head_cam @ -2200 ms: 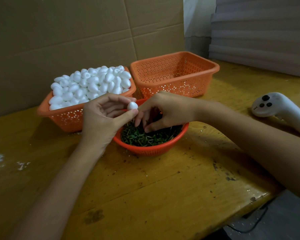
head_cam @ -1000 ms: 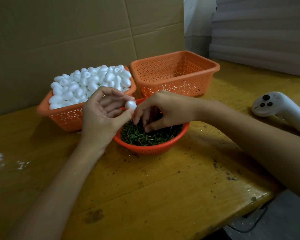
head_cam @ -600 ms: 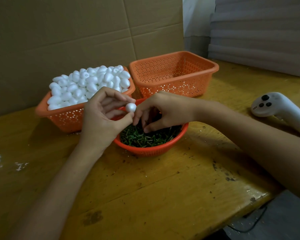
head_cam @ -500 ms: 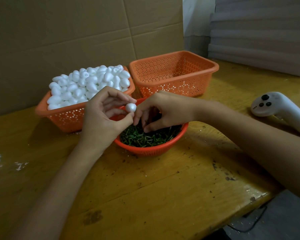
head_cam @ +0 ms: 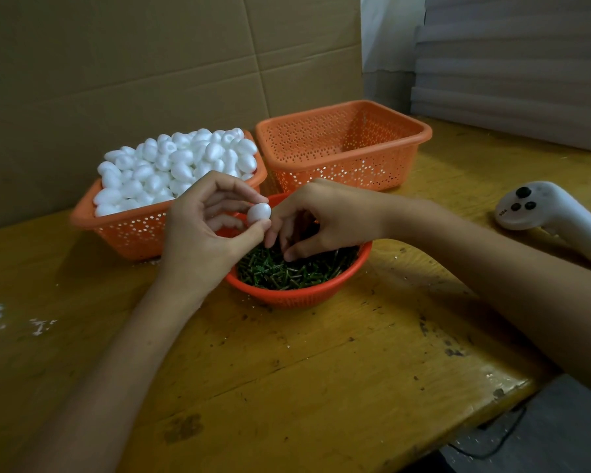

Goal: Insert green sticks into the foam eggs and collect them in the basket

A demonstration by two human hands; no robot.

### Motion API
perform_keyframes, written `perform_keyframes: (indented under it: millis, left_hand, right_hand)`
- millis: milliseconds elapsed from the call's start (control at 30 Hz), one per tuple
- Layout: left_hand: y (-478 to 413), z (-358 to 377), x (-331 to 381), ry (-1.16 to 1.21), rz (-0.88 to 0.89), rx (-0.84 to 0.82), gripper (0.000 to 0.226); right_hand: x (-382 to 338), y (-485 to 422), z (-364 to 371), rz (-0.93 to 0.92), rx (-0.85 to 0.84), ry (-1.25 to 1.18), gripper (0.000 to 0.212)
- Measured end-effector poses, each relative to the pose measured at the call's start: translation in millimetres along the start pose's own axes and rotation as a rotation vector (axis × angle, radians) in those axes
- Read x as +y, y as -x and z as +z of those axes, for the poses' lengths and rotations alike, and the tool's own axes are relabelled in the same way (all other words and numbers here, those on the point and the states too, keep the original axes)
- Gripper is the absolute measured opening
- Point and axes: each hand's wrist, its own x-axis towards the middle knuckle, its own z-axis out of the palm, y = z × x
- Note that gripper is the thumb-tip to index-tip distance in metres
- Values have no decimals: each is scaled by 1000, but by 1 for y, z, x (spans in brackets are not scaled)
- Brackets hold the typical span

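One white foam egg (head_cam: pixel 259 212) held above round bowl (head_cam: pixel 297 297) of green sticks (head_cam: pixel 287 273), heaped eggs (head_cam: pixel 174 162) and orange basket (head_cam: pixel 342 165) behind

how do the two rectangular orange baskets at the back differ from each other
The left basket is heaped above its rim with white foam eggs; the right basket shows only its bare perforated floor and walls. The left basket sits nearer the person, the right basket farther back. Both are orange, rectangular, perforated plastic, standing upright side by side.
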Motion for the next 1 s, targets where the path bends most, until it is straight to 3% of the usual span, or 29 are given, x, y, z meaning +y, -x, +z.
perform_keyframes:
  millis: [667,1000]
  left_hand:
    - [0,0,1,80,-106,71,37]
    - [0,2,1,129,-101,81,36]
  right_hand:
    - [1,0,2,-2,-4,-10,35]
    - [4,-1,2,-32,-24,2,22]
